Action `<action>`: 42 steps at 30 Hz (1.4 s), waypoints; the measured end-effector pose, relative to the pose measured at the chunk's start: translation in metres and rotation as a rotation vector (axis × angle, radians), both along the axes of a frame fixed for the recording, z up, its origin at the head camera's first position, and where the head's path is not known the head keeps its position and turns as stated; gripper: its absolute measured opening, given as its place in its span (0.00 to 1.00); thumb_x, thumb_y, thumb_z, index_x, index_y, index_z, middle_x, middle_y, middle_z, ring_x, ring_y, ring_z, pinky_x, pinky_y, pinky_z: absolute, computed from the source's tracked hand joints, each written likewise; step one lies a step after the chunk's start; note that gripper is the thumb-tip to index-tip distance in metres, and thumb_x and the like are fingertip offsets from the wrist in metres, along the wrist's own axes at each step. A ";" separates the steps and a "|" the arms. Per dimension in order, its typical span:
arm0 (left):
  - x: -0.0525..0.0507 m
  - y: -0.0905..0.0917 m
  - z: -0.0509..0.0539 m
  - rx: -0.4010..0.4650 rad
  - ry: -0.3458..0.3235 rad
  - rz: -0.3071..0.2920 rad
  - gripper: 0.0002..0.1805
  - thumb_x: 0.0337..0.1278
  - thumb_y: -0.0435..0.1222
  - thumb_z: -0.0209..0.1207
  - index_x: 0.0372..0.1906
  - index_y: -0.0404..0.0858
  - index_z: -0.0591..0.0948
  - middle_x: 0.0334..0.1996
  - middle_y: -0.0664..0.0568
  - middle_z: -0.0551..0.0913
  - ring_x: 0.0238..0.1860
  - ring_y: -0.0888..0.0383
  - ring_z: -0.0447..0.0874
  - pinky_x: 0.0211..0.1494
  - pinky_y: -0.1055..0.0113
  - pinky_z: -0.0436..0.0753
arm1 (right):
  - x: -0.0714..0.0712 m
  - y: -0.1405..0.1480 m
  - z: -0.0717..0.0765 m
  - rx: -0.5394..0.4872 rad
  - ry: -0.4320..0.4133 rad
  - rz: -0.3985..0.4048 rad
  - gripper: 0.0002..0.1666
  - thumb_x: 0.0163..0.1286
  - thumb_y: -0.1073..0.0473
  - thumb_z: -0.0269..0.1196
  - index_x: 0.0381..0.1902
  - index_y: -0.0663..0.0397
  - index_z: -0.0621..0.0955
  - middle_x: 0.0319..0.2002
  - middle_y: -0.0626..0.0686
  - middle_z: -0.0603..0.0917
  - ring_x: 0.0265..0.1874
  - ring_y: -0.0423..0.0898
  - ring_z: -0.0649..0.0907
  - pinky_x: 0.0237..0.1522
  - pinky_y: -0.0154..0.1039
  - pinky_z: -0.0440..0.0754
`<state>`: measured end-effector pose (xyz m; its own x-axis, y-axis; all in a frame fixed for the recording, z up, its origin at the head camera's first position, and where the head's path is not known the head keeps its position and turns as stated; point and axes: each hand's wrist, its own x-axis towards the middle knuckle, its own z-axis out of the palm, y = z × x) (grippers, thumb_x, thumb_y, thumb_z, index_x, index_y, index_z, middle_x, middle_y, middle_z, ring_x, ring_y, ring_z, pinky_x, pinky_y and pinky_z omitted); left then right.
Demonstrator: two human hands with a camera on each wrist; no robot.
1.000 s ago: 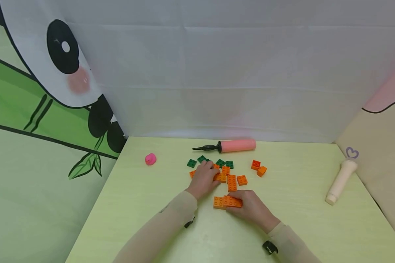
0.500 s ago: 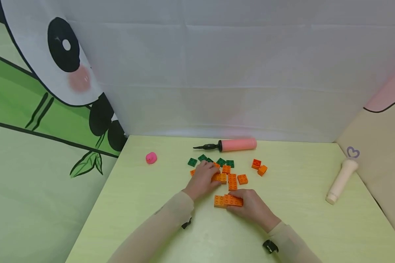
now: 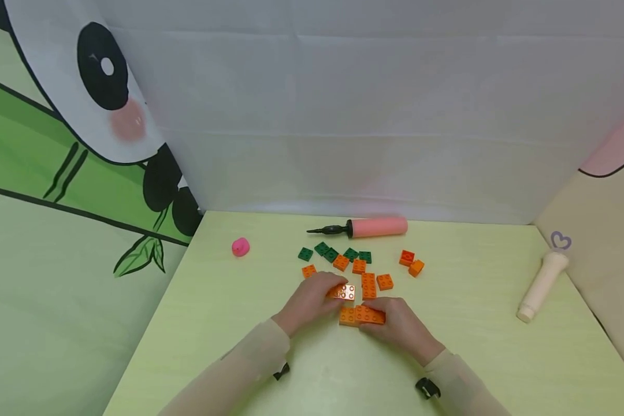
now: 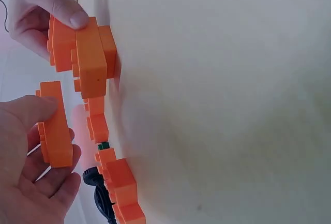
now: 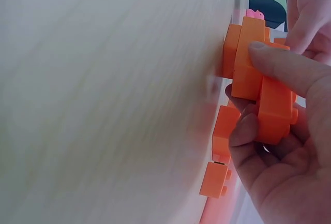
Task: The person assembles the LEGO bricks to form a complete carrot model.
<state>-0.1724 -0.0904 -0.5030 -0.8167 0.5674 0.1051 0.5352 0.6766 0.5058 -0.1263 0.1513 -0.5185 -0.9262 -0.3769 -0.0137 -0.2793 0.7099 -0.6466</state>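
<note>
Upper left of the frame: printed cloth (image 3: 104, 130) with a large dark cartoon eye. Left of centre on the pale table (image 3: 187, 346): pink toy (image 3: 240, 247), well apart from the bricks. At centre, in a loose row: green bricks (image 3: 305, 254). Just below these: left hand (image 3: 308, 300), thumb and fingers clamped on the long sides of an orange brick (image 3: 347, 292), studs up, clear of the tabletop in the left wrist view. Lower centre, near that brick but apart from it: stepped stack (image 3: 370, 314) of joined orange bricks, held at its right part by the right hand (image 3: 403, 323), thumb pressed to the near side, fingers curled round the far side. Contact between stack and table not certain. Above the stack: loose long brick (image 3: 368, 286) and, higher, pink pump (image 3: 378, 226). Right of centre: touching or nearly touching red-orange pair (image 3: 407, 257). Far right, tilted: cream baton (image 3: 542, 287).

Handling, by judgement: bricks light, stiff, smooth and slightly slippery, hardly fragile; best gripped by the long flat sides, studs and underside free; stack best steadied low, close to its joints.
</note>
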 end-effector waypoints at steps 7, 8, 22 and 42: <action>0.013 -0.009 -0.002 0.026 -0.047 -0.061 0.20 0.69 0.41 0.69 0.61 0.43 0.84 0.55 0.54 0.85 0.57 0.55 0.82 0.65 0.58 0.78 | -0.001 0.001 0.002 0.008 -0.001 -0.008 0.27 0.61 0.50 0.80 0.55 0.55 0.89 0.51 0.51 0.89 0.51 0.50 0.86 0.56 0.51 0.83; 0.015 -0.009 -0.003 0.025 -0.060 -0.072 0.20 0.69 0.42 0.69 0.62 0.43 0.84 0.56 0.55 0.85 0.57 0.55 0.82 0.65 0.58 0.77 | -0.001 0.001 0.002 0.007 -0.003 -0.012 0.27 0.61 0.50 0.80 0.55 0.55 0.89 0.51 0.51 0.89 0.51 0.50 0.86 0.57 0.51 0.83; 0.023 -0.006 -0.010 0.026 -0.081 -0.108 0.20 0.70 0.42 0.67 0.63 0.42 0.83 0.56 0.55 0.85 0.58 0.56 0.80 0.66 0.59 0.76 | -0.005 0.000 0.000 -0.009 0.031 -0.001 0.25 0.60 0.52 0.80 0.53 0.55 0.89 0.47 0.49 0.90 0.46 0.45 0.86 0.53 0.48 0.84; 0.022 -0.009 -0.011 0.033 -0.090 -0.117 0.21 0.70 0.42 0.68 0.64 0.40 0.84 0.56 0.54 0.86 0.57 0.56 0.82 0.64 0.60 0.78 | -0.005 -0.001 0.002 0.012 0.035 0.022 0.24 0.59 0.53 0.81 0.52 0.56 0.90 0.45 0.49 0.90 0.42 0.43 0.85 0.49 0.47 0.84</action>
<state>-0.1501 -0.0995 -0.5137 -0.7519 0.6570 0.0544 0.5609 0.5942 0.5764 -0.1312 0.1498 -0.5169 -0.9177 -0.3970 0.0134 -0.3169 0.7112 -0.6275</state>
